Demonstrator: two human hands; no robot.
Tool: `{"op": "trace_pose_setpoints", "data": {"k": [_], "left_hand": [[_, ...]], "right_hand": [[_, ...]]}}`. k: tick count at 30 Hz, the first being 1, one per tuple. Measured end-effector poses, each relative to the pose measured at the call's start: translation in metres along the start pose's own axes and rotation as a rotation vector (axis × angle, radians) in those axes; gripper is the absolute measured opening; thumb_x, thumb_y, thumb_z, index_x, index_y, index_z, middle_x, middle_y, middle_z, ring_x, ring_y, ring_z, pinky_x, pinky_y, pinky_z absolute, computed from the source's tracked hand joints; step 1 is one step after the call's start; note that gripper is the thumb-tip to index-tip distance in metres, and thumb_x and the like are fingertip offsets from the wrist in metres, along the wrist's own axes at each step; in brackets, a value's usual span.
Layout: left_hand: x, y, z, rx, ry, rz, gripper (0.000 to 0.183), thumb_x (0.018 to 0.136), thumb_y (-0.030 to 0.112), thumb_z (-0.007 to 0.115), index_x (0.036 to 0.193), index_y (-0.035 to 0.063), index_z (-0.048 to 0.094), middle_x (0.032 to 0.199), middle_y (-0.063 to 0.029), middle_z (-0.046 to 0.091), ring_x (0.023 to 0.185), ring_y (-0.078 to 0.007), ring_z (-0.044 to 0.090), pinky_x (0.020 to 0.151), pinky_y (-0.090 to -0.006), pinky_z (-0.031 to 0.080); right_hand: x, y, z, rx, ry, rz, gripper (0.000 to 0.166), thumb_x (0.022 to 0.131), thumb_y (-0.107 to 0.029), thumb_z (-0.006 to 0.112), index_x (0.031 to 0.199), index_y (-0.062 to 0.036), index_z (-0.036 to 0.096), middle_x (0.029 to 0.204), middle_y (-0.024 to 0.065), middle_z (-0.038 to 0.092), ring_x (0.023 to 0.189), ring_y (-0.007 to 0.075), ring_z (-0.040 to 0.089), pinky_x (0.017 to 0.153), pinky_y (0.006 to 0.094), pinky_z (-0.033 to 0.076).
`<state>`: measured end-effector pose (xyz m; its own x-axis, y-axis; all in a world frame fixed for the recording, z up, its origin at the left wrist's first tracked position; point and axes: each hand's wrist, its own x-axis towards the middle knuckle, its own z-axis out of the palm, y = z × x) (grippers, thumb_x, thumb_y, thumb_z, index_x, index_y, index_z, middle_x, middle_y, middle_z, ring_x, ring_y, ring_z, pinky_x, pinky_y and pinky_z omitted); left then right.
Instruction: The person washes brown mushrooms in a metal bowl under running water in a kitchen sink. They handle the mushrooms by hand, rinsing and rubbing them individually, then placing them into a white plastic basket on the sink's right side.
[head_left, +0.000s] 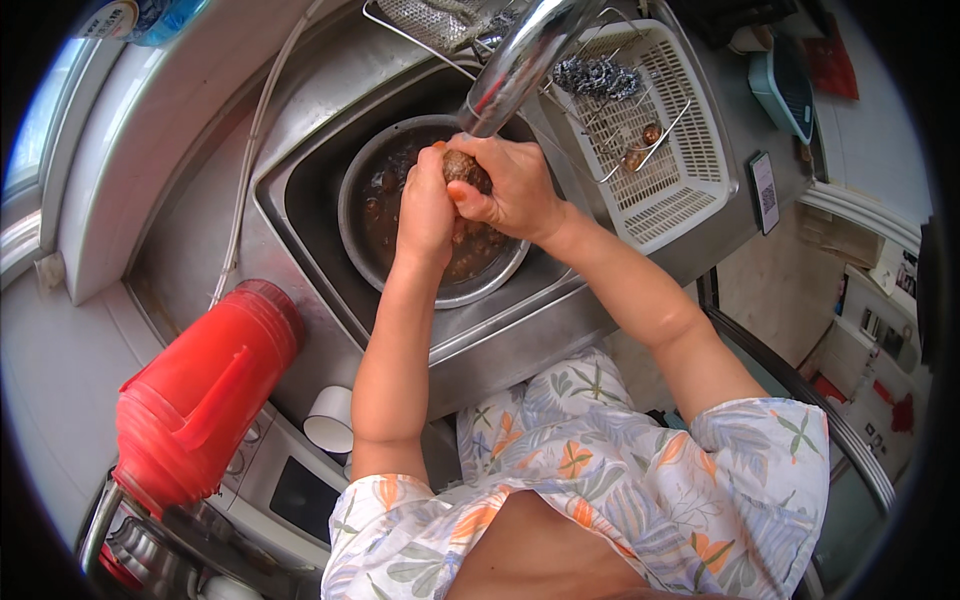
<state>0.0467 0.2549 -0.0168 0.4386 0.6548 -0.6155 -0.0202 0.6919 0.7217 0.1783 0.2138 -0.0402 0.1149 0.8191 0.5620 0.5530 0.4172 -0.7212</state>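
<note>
My left hand (425, 206) and my right hand (521, 184) are cupped together around a rough brown lump (465, 169); its exact kind is unclear. Both hands are over a round metal basin (361, 268) inside the stainless-steel sink (311, 206). Murky brown water (480, 259) fills part of the basin, with small brown round pieces in it. The metal faucet spout (510, 75) ends just above my right hand's knuckles. Fingers and palms hide much of the lump.
Right of the sink stands a white plastic basket (667, 214) with a wire rack, a grey scrubber (596, 78) and brown shiny pieces (651, 135). A phone (765, 193) rests at the counter's right edge. A red thermos (217, 382) and white mug (330, 420) are at left.
</note>
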Motion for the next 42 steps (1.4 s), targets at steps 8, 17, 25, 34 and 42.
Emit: {"op": "trace_pose_setpoints", "data": {"k": [8, 17, 25, 34, 42], "left_hand": [[0.006, -0.023, 0.018, 0.723, 0.323, 0.616, 0.062, 0.104, 0.051, 0.030, 0.103, 0.0034, 0.069, 0.077, -0.0204, 0.069, 0.071, -0.0364, 0.068, 0.063, -0.0400, 0.049], [-0.001, -0.021, 0.014, -0.050, 0.112, 0.426, 0.055, 0.103, 0.049, 0.028, 0.081, 0.0078, 0.057, 0.068, -0.0039, 0.057, 0.065, -0.0136, 0.057, 0.059, -0.0277, 0.044], [0.002, -0.036, -0.002, 0.174, 0.104, 0.533, 0.063, 0.103, 0.051, 0.024, 0.075, 0.0061, 0.057, 0.064, -0.0006, 0.060, 0.052, -0.0109, 0.054, 0.046, -0.0243, 0.036], [0.001, -0.022, 0.006, -0.220, 0.073, 0.239, 0.054, 0.099, 0.056, 0.028, 0.069, 0.0153, 0.049, 0.058, 0.0064, 0.039, 0.048, -0.0063, 0.032, 0.044, -0.0218, 0.023], [0.013, -0.024, -0.026, 0.366, 0.001, 0.585, 0.063, 0.099, 0.058, 0.036, 0.087, 0.0042, 0.065, 0.072, 0.0053, 0.056, 0.064, -0.0040, 0.046, 0.056, -0.0217, 0.032]], "right_hand": [[-0.006, -0.014, 0.017, 0.305, 0.090, 0.619, 0.040, 0.105, -0.034, 0.048, 0.108, -0.0004, 0.070, 0.079, 0.0035, 0.068, 0.074, 0.0072, 0.060, 0.067, 0.0269, 0.049], [-0.002, -0.040, -0.004, 0.483, -0.014, 0.599, 0.032, 0.093, -0.018, 0.069, 0.121, -0.0026, 0.068, 0.092, 0.0019, 0.071, 0.071, 0.0022, 0.055, 0.066, 0.0193, 0.046], [0.006, -0.046, 0.011, 0.978, 0.180, 1.010, 0.024, 0.098, -0.020, 0.064, 0.104, 0.0014, 0.072, 0.062, -0.0038, 0.055, 0.045, 0.0005, 0.040, 0.041, 0.0186, 0.030], [0.002, -0.037, -0.002, 0.596, 0.112, 0.657, 0.015, 0.087, 0.000, 0.072, 0.101, 0.0031, 0.072, 0.092, 0.0033, 0.063, 0.073, 0.0077, 0.064, 0.065, 0.0209, 0.054], [0.009, -0.035, -0.007, 0.325, 0.080, 0.556, 0.008, 0.088, -0.003, 0.070, 0.091, 0.0022, 0.066, 0.088, 0.0088, 0.064, 0.075, 0.0125, 0.065, 0.065, 0.0269, 0.053]]}}
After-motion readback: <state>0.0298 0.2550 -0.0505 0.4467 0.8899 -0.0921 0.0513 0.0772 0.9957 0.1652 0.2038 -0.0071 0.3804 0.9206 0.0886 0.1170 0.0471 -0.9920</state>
